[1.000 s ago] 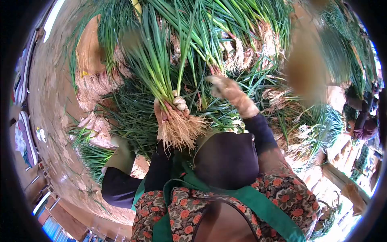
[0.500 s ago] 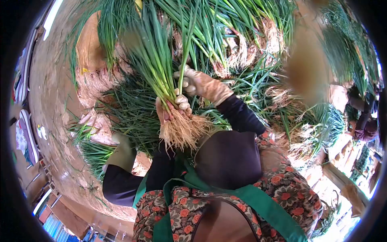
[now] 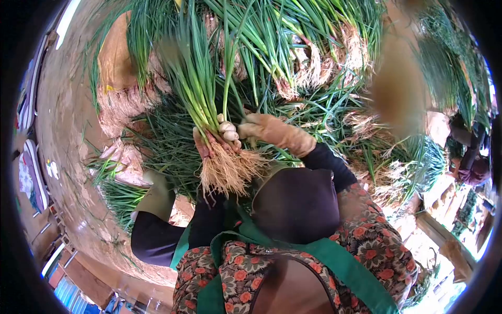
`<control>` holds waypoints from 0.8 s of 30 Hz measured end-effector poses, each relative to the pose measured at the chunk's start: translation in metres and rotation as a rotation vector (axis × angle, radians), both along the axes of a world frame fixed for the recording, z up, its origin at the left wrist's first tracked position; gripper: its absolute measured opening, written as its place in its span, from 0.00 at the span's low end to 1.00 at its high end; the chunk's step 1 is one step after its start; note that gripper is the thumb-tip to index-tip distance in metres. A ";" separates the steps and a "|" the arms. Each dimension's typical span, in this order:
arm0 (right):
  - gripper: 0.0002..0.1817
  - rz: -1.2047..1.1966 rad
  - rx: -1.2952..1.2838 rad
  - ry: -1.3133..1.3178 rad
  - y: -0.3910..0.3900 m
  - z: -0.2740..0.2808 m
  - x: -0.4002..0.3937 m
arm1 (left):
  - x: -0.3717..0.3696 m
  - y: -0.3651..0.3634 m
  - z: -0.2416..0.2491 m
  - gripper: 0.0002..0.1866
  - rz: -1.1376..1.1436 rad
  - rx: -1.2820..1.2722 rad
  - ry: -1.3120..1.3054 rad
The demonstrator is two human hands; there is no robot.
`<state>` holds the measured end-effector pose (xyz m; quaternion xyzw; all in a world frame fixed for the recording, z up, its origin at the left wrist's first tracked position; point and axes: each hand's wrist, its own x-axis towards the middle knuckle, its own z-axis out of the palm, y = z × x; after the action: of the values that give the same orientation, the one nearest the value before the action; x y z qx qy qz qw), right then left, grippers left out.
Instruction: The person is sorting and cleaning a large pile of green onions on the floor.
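Above a heap of scallions, the left hand grips a bunch by its roots; the right hand, fingers curled, touches its stalks.

Bare reddish-brown earthen floor, dusty, curving along left side of view. Directly on it: large heap of green spring onion bundles with pale tangled roots, filling upper middle and right, stalks lying crosswise over each other. Tan woven sack flat on floor at upper left, partly under heap. Smaller loose bunch of green onion stalks on floor at lower left, apart from heap. Stray green leaves scattered on floor near it.
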<state>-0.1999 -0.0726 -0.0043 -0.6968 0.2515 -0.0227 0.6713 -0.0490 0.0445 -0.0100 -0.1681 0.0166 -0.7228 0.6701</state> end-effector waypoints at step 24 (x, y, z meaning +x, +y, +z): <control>0.18 -0.121 -0.328 0.246 -0.046 0.042 0.016 | 0.004 0.013 -0.005 0.28 -0.103 0.737 -0.497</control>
<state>-0.1842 -0.1187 0.0373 -0.7781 0.3657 -0.0183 0.5104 -0.0447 0.0579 -0.0151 0.2618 0.1197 -0.7196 0.6319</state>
